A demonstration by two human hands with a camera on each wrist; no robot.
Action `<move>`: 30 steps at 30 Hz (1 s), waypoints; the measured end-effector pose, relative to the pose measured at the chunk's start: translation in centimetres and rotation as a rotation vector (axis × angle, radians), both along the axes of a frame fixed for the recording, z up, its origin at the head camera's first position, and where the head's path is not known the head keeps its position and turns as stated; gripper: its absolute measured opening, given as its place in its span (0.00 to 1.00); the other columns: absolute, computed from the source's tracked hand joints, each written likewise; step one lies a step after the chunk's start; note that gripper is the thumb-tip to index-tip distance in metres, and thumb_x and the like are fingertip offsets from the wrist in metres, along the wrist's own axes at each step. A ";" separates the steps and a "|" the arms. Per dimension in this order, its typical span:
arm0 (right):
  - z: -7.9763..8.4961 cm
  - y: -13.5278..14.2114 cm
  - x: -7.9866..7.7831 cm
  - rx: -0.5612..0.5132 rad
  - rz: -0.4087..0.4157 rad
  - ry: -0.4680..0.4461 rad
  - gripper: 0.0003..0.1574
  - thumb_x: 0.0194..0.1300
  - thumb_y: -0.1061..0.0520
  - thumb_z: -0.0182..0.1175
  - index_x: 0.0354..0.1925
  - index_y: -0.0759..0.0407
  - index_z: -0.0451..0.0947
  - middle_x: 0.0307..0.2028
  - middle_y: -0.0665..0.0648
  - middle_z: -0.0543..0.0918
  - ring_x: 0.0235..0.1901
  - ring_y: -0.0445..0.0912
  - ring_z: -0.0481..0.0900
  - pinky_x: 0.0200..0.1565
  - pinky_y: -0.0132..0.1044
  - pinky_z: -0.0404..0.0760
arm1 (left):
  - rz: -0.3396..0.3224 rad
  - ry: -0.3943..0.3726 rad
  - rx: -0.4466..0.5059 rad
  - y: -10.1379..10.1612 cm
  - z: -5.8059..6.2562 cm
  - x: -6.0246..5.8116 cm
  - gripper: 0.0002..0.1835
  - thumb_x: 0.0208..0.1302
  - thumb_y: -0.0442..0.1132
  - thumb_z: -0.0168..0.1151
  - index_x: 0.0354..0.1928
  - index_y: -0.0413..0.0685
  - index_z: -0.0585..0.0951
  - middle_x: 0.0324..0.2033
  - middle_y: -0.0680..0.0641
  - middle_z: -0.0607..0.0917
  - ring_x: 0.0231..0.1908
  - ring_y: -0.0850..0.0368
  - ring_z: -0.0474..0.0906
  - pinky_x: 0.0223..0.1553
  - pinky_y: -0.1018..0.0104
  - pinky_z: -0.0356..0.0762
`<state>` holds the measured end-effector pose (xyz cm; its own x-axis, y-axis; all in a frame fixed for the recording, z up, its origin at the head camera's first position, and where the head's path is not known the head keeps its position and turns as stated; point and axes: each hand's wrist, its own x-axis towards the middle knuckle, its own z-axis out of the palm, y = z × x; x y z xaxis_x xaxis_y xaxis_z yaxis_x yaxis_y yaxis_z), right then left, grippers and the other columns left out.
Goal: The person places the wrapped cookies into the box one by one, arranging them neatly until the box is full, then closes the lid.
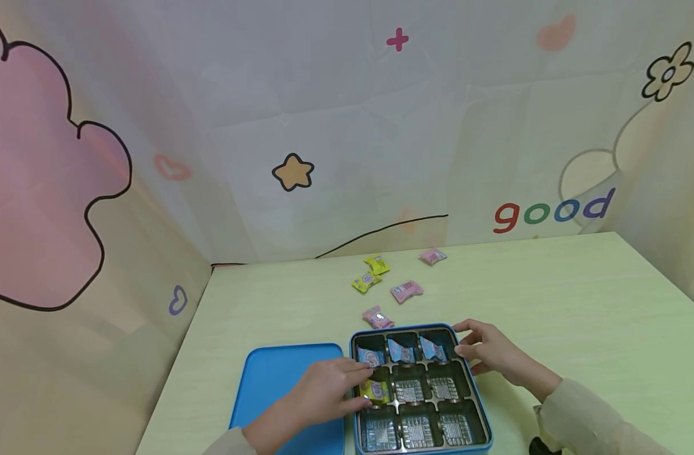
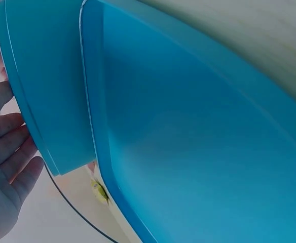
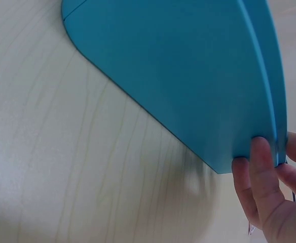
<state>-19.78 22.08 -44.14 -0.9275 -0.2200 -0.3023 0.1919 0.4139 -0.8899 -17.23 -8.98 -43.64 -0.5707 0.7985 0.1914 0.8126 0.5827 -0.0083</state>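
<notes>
A blue box [image 1: 483, 422] with a dark divided insert stands on the table. Its far row holds three blue-wrapped candies [image 1: 402, 351], one per compartment. One yellow-wrapped candy [image 1: 377, 391] lies in the left compartment of the middle row. Over that compartment is my left hand [image 1: 330, 388], thumb and fingers spread apart at the box's left edge, partly hiding the candy. My right hand [image 1: 492, 352] grips the box's right side near the far corner; in the right wrist view, the thumb is at the rim and the fingertips [image 3: 261, 147] press the outer wall.
A blue lid [image 1: 290, 373] lies left of the box, close beside it. Beyond the box are three pink-wrapped candies [image 1: 406, 291] and two yellow-wrapped candies [image 1: 366, 282], loose on the pale table [image 1: 580, 316]. A printed cloth [image 1: 353, 126] hangs behind the table.
</notes>
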 end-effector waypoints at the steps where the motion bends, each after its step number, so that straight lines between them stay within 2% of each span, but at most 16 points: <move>1: 0.0 0.0 0.0 0.000 -0.002 0.000 0.27 0.61 0.64 0.51 0.57 0.68 0.58 0.36 0.62 0.71 0.28 0.44 0.74 0.27 0.41 0.79 | 0.001 -0.008 0.001 0.0 0.0 0.0 0.23 0.56 0.57 0.55 0.49 0.51 0.78 0.47 0.54 0.81 0.46 0.61 0.77 0.41 0.69 0.77; 6: 0.0 0.0 0.0 0.001 0.002 0.005 0.27 0.61 0.64 0.51 0.57 0.69 0.58 0.36 0.63 0.72 0.28 0.45 0.74 0.27 0.41 0.79 | -0.005 -0.021 0.035 0.0 0.0 -0.2 0.22 0.57 0.55 0.55 0.49 0.51 0.78 0.46 0.54 0.81 0.46 0.61 0.77 0.41 0.70 0.78; 13: 0.1 0.0 0.1 -0.007 0.002 0.000 0.27 0.61 0.64 0.51 0.57 0.68 0.58 0.36 0.62 0.72 0.28 0.45 0.74 0.27 0.42 0.79 | 0.013 -0.060 0.145 0.0 -0.1 -0.8 0.18 0.58 0.49 0.56 0.48 0.49 0.79 0.45 0.53 0.82 0.45 0.60 0.78 0.41 0.69 0.77; 20: 0.1 0.0 0.1 -0.004 0.002 0.003 0.27 0.61 0.64 0.52 0.58 0.69 0.58 0.36 0.63 0.72 0.28 0.45 0.74 0.27 0.42 0.79 | 0.059 0.013 0.237 -0.1 0.2 -2.2 0.17 0.56 0.49 0.58 0.46 0.50 0.80 0.43 0.53 0.83 0.44 0.61 0.78 0.40 0.68 0.78; 30: 0.0 0.0 0.1 -0.007 -0.002 0.002 0.27 0.61 0.64 0.51 0.57 0.69 0.58 0.36 0.63 0.72 0.28 0.45 0.74 0.26 0.41 0.79 | 0.118 0.039 0.297 0.1 0.8 -3.8 0.16 0.56 0.46 0.59 0.45 0.50 0.80 0.41 0.53 0.83 0.43 0.61 0.79 0.40 0.68 0.78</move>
<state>-19.69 22.12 -44.10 -0.9286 -0.2200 -0.2989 0.1910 0.4073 -0.8931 -21.05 -8.86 -42.83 -0.6435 0.6335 0.4297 0.7420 0.6542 0.1467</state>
